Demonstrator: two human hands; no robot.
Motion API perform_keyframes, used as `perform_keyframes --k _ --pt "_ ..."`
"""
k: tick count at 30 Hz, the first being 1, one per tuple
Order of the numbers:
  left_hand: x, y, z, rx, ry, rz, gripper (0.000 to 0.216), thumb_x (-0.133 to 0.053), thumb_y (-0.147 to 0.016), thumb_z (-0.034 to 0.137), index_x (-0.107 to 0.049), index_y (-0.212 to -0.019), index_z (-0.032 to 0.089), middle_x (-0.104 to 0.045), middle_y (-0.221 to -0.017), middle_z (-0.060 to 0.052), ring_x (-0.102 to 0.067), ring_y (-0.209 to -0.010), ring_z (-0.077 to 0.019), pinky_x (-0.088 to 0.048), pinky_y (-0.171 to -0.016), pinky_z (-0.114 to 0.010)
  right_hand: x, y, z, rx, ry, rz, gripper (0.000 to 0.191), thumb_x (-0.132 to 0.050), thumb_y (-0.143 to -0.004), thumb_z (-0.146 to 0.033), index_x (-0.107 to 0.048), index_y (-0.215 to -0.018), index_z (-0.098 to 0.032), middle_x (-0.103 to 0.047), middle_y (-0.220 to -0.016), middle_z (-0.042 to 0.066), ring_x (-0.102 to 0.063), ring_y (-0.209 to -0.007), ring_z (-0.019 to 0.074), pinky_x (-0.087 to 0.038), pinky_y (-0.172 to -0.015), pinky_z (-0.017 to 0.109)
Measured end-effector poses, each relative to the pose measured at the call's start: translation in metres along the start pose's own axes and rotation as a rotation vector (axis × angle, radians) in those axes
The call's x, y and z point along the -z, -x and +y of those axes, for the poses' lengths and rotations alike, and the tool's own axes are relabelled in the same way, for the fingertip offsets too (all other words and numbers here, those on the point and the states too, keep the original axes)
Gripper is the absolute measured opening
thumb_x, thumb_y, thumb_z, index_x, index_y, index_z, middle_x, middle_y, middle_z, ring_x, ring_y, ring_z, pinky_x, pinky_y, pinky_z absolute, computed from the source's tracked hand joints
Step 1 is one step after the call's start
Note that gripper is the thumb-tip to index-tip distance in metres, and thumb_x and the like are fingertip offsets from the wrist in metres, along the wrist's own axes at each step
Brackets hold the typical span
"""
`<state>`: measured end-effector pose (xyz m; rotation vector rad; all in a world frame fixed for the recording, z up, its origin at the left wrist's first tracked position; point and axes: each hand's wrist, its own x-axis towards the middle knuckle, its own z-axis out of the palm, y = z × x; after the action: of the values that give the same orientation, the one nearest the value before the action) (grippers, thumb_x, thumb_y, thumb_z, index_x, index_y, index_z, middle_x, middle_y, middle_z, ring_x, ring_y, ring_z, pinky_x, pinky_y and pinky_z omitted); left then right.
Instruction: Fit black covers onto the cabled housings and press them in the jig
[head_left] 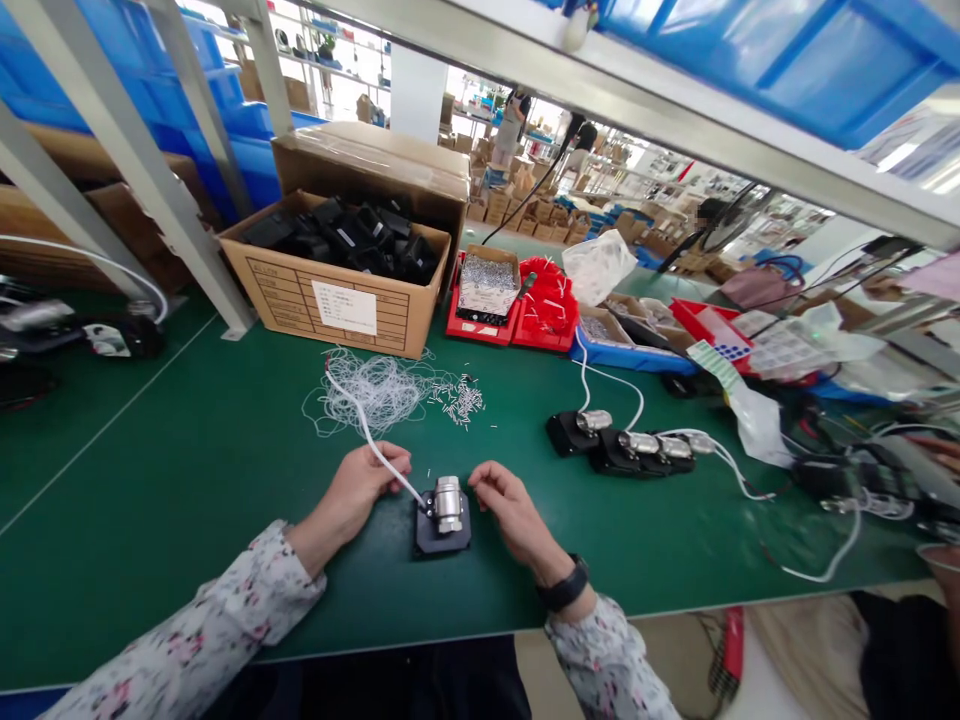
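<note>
A small black square base with a silver metal cylinder on top (445, 512) lies on the green mat in front of me. A white cord (365, 428) runs from its left side up to a tangle of thin white wire. My left hand (360, 486) is closed on that cord just left of the part. My right hand (504, 502) sits just right of the part, fingers curled in a pinch; what they hold is too small to make out.
A tangle of white wire (375, 390) and loose small metal pins (461, 398) lie behind. An open carton of black parts (336, 262), red trays (517, 312), a blue tray (626, 345) and several finished black units with cords (634, 445) stand further back and right.
</note>
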<state>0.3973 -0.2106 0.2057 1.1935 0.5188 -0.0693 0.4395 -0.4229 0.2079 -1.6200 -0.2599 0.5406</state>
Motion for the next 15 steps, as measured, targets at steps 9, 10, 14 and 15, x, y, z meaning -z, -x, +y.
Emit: perform_keyframes --k 9,10,14,15 --pt "0.012 0.021 -0.003 0.124 0.189 0.061 0.018 -0.069 -0.064 0.007 -0.061 -0.08 0.009 -0.064 -0.062 -0.002 -0.057 -0.053 -0.0086 -0.045 -0.051 -0.016 -0.004 0.0 0.009 0.194 0.304 0.065 0.004 -0.053 -0.077 -0.021 -0.053 -0.074 -0.018 -0.055 -0.074 0.001 -0.051 -0.066 0.0137 -0.042 -0.061 0.025" --pt "0.012 0.021 -0.003 0.142 0.22 0.065 0.014 -0.068 -0.065 0.006 -0.06 -0.076 0.01 -0.064 -0.061 -0.002 -0.057 -0.052 -0.0085 -0.045 -0.05 -0.016 -0.003 0.001 0.008 0.251 0.366 0.057 0.005 -0.052 -0.078 -0.019 -0.054 -0.074 -0.018 -0.056 -0.076 0.002 -0.052 -0.069 0.0143 -0.042 -0.063 0.025" --pt "0.013 0.02 -0.003 0.149 0.3 0.074 0.007 -0.064 -0.071 0.008 -0.058 -0.069 0.01 -0.062 -0.062 -0.002 -0.054 -0.05 -0.0057 -0.044 -0.049 -0.014 0.002 0.007 0.004 0.368 0.452 -0.001 0.011 -0.049 -0.082 -0.017 -0.058 -0.077 -0.018 -0.06 -0.082 0.004 -0.056 -0.078 0.0158 -0.044 -0.07 0.027" --pt "0.013 0.018 -0.003 0.142 0.314 0.07 0.007 -0.064 -0.071 0.009 -0.057 -0.07 0.011 -0.063 -0.065 -0.002 -0.055 -0.053 -0.0058 -0.045 -0.051 -0.014 0.005 0.007 0.004 0.353 0.45 -0.027 0.012 -0.049 -0.083 -0.019 -0.06 -0.078 -0.019 -0.061 -0.084 0.005 -0.057 -0.079 0.0163 -0.045 -0.071 0.027"
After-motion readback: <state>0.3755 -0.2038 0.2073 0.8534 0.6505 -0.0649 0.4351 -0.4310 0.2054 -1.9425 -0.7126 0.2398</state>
